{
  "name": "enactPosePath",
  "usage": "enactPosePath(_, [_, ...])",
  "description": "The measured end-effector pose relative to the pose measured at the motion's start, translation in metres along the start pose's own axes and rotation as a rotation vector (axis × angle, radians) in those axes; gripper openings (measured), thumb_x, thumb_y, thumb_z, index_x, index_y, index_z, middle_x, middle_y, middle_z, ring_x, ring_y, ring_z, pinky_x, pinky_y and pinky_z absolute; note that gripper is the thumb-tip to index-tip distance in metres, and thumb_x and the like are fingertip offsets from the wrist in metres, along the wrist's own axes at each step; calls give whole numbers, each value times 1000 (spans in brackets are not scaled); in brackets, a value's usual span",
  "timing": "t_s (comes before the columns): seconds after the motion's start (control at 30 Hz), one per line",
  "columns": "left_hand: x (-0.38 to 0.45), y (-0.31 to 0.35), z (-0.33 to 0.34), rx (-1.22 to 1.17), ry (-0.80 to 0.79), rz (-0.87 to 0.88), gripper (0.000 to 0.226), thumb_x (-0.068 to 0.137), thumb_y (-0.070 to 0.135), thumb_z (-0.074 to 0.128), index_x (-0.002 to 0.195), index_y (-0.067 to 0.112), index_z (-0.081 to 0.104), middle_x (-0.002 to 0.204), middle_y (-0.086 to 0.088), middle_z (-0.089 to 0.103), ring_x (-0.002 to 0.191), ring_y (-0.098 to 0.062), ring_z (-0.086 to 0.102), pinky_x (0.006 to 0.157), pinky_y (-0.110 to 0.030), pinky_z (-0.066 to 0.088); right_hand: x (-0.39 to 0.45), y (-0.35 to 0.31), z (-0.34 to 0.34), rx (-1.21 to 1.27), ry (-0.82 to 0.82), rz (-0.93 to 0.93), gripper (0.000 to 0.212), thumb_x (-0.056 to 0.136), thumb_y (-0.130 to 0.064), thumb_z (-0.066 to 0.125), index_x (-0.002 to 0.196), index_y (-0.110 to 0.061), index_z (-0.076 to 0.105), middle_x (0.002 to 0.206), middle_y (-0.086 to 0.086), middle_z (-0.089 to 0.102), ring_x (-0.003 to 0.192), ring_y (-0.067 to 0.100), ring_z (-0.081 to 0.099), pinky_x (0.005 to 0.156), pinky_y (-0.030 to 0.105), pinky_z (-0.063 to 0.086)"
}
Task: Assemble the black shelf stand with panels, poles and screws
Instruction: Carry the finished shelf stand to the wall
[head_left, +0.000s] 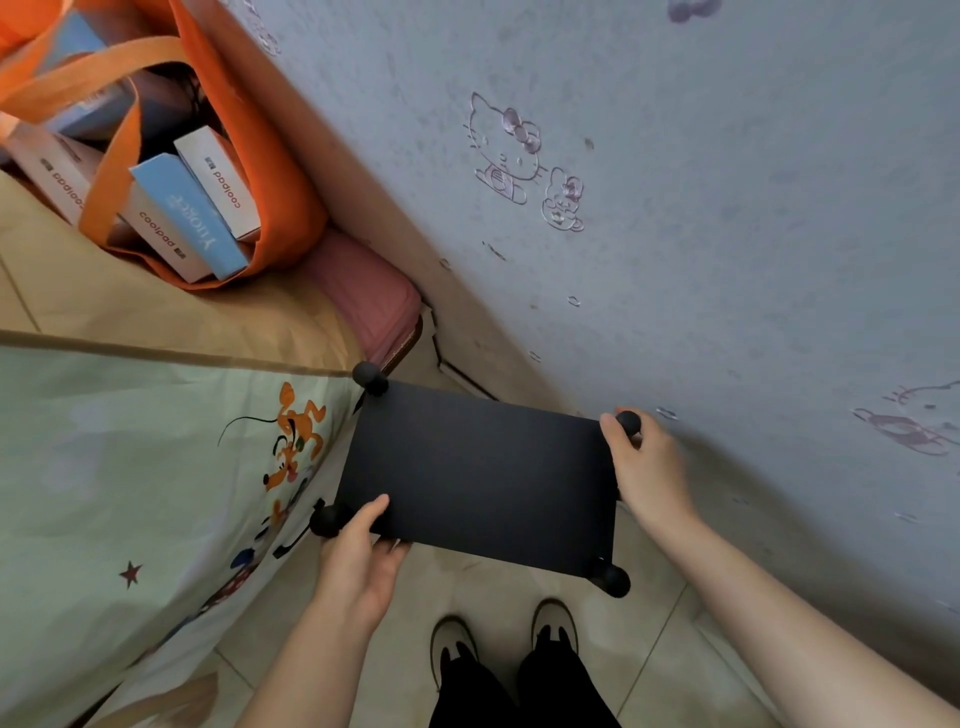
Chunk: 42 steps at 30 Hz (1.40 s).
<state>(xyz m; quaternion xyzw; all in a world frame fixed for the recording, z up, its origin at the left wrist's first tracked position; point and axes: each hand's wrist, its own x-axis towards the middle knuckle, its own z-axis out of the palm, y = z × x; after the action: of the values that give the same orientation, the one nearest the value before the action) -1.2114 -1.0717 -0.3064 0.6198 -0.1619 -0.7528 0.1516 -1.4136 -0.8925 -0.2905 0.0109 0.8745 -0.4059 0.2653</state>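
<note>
The black shelf stand (478, 478) is seen from above, its flat top panel held over the tiled floor (519, 587) in the narrow gap between the bed and the wall (727, 208). Round black caps sit at its four corners, the far-left one (370, 378) close to the bed's edge and the near-right one (613, 579) just ahead of the person's shoes (555, 623).

The left hand (363, 551) grasps the near-left corner, thumb lying on top of the panel and fingers curled beneath, right beside that corner's cap (327, 519). The right hand (649, 467) clasps the far-right corner, thumb against the cap (628, 422) and the fingers wrapped down the side; what they close on below is hidden, probably a pole.

On the left, a pale green bedsheet (130, 467) printed with cartoon figures hangs down and crowds the stand's left edge. Farther back a pink case (363, 296) is wedged between bed and wall, just beyond the far-left cap. An orange bag (249, 130) holding several boxes (192, 208) rests on the bed, well apart from the stand. The wall, patterned with cat figures, runs close along the right side.
</note>
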Motion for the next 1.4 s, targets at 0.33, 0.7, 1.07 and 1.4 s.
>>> enactPosePath(0.33, [6, 7, 27, 38, -74, 29, 43, 99, 1, 55, 140, 12, 47, 126, -9, 60, 107, -30, 62, 88, -47, 50, 0, 14, -4, 219, 108, 89, 10, 99, -33, 53, 98, -25, 60, 90, 0, 63, 86, 24, 62, 85, 58, 54])
enactPosePath(0.7, [22, 14, 52, 27, -50, 40, 49, 97, 2, 59, 144, 11, 47, 137, -9, 60, 121, -29, 60, 84, -40, 53, -1, 24, -9, 357, 130, 211, 25, 94, -43, 60, 106, -21, 57, 96, -4, 68, 94, 21, 68, 89, 57, 55])
enactPosePath(1.07, [15, 4, 56, 78, -144, 0, 28, 101, 9, 55, 128, 14, 52, 112, -3, 66, 114, -29, 59, 90, -50, 47, -17, 28, -9, 559, -96, 523, 35, 96, -4, 59, 129, -11, 52, 115, 9, 65, 104, 34, 64, 78, 58, 57])
enactPosePath(1.4, [36, 20, 69, 162, -218, 41, 38, 101, 12, 54, 139, 12, 53, 131, -5, 65, 119, -25, 62, 88, -44, 52, -14, 31, -3, 763, -116, 525, 39, 96, 0, 56, 132, -14, 48, 129, 9, 60, 116, 32, 59, 72, 59, 56])
